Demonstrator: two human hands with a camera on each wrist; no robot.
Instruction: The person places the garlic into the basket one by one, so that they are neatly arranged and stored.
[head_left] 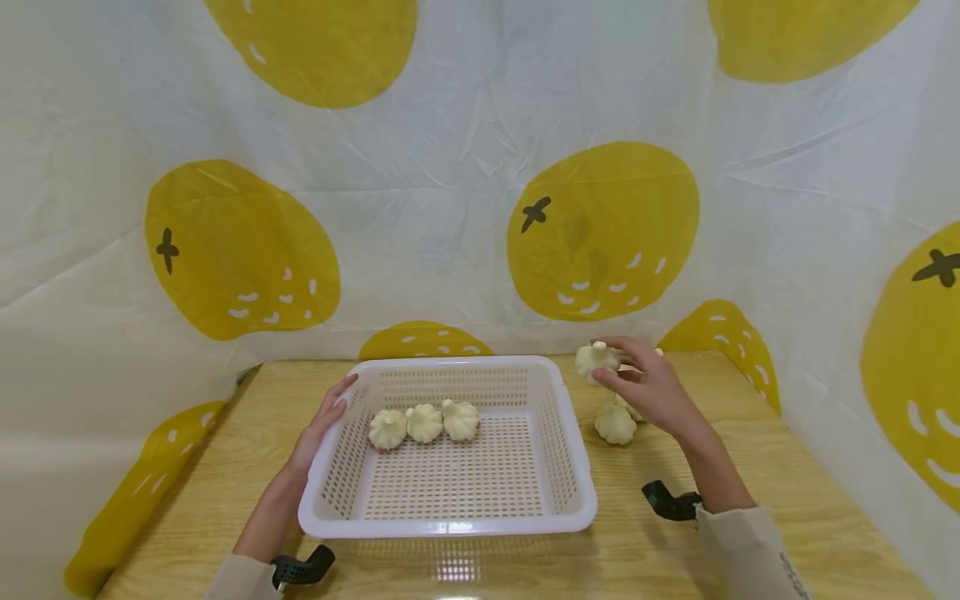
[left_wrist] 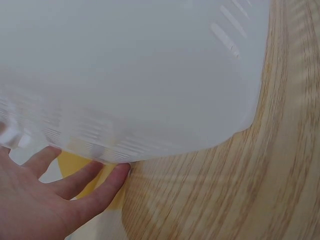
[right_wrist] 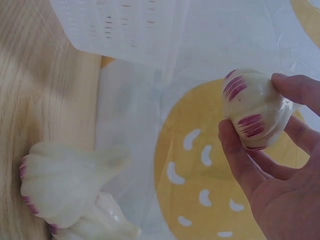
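Note:
My right hand pinches a garlic bulb between thumb and fingers, raised to the right of a white plastic basket. Purple streaks mark the underside of that held bulb in the right wrist view. Three garlic bulbs sit in a row inside the basket, towards its back left. My left hand is at the basket's left side, and in the left wrist view its spread, nearly straight fingers touch the outer wall. Beneath the right hand, more garlic bulbs lie on the table, partly hidden by it.
The wooden table carries the basket near its middle. A white cloth with large yellow fruit prints hangs right behind the table and along both sides. Black devices are strapped at both wrists.

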